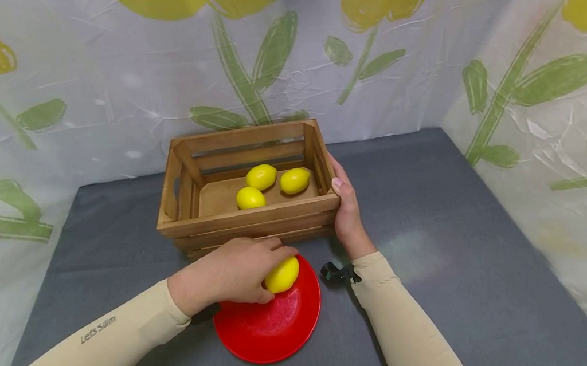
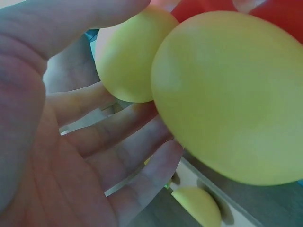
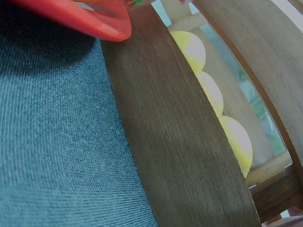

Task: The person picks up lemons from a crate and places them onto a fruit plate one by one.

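Over the red plate (image 1: 272, 337), my left hand (image 1: 230, 273) holds a yellow lemon (image 1: 282, 274) between thumb and fingers. The left wrist view shows that lemon (image 2: 130, 59) under the thumb, with a second lemon (image 2: 232, 94) closer to the camera; the hand hides this second one in the head view. My right hand (image 1: 348, 210) grips the right end of the wooden crate (image 1: 254, 213), thumb at its top corner. Inside the crate, toward the right, lie three lemons (image 1: 261, 177). The right wrist view has them (image 3: 234, 142) showing past the crate's front slat (image 3: 156, 118).
The crate stands at the back of a grey cloth-covered table (image 1: 436, 286), with the plate right in front of it. A flower-printed sheet (image 1: 135, 80) closes off the back and sides. A black wrist strap (image 1: 338, 272) sits at the right sleeve's cuff.
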`<act>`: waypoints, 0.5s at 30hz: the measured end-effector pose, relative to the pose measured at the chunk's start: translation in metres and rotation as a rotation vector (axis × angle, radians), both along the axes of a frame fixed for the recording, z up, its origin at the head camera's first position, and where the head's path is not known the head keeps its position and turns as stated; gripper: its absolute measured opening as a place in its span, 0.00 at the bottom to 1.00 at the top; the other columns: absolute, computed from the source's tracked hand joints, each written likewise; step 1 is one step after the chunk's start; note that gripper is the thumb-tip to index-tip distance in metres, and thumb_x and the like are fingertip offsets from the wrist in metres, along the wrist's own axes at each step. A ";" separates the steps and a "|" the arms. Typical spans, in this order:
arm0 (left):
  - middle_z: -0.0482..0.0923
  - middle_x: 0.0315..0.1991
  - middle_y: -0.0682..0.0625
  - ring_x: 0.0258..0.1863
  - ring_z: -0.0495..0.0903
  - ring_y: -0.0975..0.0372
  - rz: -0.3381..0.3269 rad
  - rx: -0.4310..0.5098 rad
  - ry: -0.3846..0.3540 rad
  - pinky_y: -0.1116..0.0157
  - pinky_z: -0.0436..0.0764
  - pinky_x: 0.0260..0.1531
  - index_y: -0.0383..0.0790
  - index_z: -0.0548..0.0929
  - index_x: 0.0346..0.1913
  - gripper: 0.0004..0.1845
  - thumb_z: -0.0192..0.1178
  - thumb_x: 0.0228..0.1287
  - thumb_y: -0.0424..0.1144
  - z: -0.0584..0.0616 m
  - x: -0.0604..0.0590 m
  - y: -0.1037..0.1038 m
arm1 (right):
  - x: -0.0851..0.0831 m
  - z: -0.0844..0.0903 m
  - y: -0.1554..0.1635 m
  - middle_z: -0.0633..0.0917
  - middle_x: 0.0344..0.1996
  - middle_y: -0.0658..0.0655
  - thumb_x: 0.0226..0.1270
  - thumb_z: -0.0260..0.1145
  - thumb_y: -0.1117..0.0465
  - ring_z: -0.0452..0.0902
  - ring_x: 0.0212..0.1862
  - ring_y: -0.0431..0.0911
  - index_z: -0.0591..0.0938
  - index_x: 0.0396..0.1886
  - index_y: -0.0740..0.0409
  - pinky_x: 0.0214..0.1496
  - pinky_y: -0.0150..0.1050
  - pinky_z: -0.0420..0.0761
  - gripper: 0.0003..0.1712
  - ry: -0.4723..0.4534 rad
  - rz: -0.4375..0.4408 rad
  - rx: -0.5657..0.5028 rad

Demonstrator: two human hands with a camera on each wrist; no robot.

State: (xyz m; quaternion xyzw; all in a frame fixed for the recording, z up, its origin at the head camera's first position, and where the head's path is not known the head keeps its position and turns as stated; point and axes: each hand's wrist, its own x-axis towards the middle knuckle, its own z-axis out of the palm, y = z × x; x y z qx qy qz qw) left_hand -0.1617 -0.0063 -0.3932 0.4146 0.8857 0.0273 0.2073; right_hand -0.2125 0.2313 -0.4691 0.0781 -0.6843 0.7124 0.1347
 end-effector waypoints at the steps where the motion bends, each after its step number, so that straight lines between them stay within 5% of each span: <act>1: 0.81 0.58 0.54 0.47 0.78 0.62 0.001 0.000 0.001 0.61 0.84 0.46 0.55 0.76 0.75 0.45 0.83 0.53 0.51 0.001 0.000 0.000 | 0.000 0.000 0.000 0.64 0.84 0.48 0.72 0.43 0.36 0.61 0.82 0.57 0.64 0.86 0.37 0.82 0.65 0.59 0.44 0.000 0.000 0.002; 9: 0.82 0.60 0.53 0.49 0.81 0.61 0.002 0.026 0.019 0.58 0.86 0.51 0.52 0.77 0.75 0.44 0.82 0.55 0.54 0.014 0.001 -0.003 | 0.002 -0.001 0.001 0.63 0.84 0.48 0.71 0.42 0.35 0.61 0.81 0.58 0.63 0.86 0.37 0.82 0.67 0.59 0.44 -0.027 -0.009 0.018; 15: 0.82 0.62 0.52 0.52 0.83 0.60 -0.042 0.038 0.076 0.56 0.89 0.52 0.52 0.78 0.75 0.41 0.78 0.59 0.57 0.045 0.000 -0.009 | 0.000 0.000 0.000 0.64 0.84 0.49 0.70 0.44 0.34 0.61 0.81 0.57 0.64 0.86 0.37 0.81 0.66 0.60 0.45 -0.019 -0.001 -0.009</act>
